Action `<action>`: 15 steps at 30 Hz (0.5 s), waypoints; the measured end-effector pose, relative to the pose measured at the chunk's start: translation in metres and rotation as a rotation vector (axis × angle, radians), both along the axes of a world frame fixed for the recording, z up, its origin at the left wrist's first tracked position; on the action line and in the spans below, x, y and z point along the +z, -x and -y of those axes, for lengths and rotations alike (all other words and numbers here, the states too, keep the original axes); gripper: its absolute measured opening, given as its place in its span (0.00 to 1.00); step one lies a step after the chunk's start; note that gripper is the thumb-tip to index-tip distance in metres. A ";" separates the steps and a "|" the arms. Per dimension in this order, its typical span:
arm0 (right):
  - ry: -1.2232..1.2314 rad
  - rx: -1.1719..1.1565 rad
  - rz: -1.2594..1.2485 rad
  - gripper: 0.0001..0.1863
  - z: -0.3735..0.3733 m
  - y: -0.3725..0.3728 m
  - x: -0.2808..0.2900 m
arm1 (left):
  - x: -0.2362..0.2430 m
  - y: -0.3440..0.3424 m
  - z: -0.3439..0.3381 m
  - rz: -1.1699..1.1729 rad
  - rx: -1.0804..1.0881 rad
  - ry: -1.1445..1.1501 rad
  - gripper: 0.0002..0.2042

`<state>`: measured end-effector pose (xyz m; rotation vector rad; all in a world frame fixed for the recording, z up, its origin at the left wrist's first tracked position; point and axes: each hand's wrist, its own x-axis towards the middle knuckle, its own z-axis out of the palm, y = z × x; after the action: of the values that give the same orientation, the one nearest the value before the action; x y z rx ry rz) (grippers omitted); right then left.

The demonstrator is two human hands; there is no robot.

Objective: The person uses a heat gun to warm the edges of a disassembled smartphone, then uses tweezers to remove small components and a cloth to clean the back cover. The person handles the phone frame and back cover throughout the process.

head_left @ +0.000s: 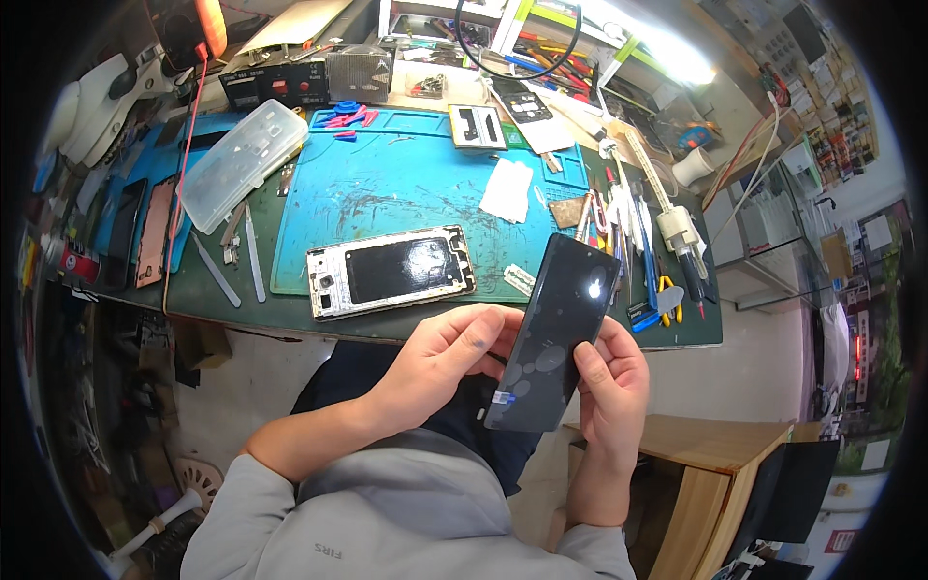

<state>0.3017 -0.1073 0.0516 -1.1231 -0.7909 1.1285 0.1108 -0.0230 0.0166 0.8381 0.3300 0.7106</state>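
Observation:
A dark phone screen [551,338], with bubbles under a film and a small blue-and-white tag near its lower left, is held tilted above my lap at the bench's front edge. My right hand [613,379] grips its right edge, thumb on the front and fingers behind. At the left edge, my left hand [462,348] is closed, thumb against the curled fingers; its fingertips meet the screen and are partly hidden by it. Left of the screen, an opened phone frame [391,272] with a black panel inside lies on the blue work mat [387,184].
Tweezers [254,253] and a clear plastic case [244,164] lie at the left. White tissue [507,189] and a razor blade [520,279] rest on the mat. Pliers [665,302], a soldering iron [682,237] and several slim tools crowd the right. A wooden cabinet [696,512] stands lower right.

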 end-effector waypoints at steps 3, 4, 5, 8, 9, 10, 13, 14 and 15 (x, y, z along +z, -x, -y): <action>-0.018 -0.001 0.025 0.20 0.000 0.000 -0.003 | 0.002 0.000 0.001 0.007 0.009 -0.015 0.18; -0.039 0.004 0.051 0.20 0.000 0.000 -0.003 | 0.002 -0.001 0.001 -0.005 0.006 -0.053 0.17; -0.061 0.008 0.076 0.20 -0.001 0.000 -0.004 | 0.002 -0.002 0.001 -0.017 0.003 -0.091 0.17; -0.159 0.047 0.051 0.27 0.004 -0.001 -0.010 | 0.009 -0.004 -0.001 -0.057 -0.011 -0.012 0.17; -0.227 0.063 0.071 0.42 0.002 -0.002 -0.017 | 0.009 -0.006 -0.002 -0.028 -0.057 0.032 0.17; -0.220 0.101 0.014 0.46 -0.001 0.000 -0.017 | 0.009 -0.009 -0.001 0.000 -0.092 0.101 0.17; -0.168 0.219 -0.097 0.57 -0.007 0.000 -0.016 | 0.009 -0.018 0.001 0.051 -0.152 0.242 0.16; -0.185 0.205 -0.038 0.56 -0.007 -0.002 -0.015 | 0.007 -0.021 0.001 0.048 -0.138 0.246 0.16; -0.202 0.191 0.022 0.56 -0.007 -0.003 -0.012 | 0.006 -0.025 0.002 0.047 -0.125 0.250 0.16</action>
<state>0.3051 -0.1002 0.0391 -0.9068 -1.0218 1.1666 0.1360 -0.0248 0.0221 0.5984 0.3146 0.5584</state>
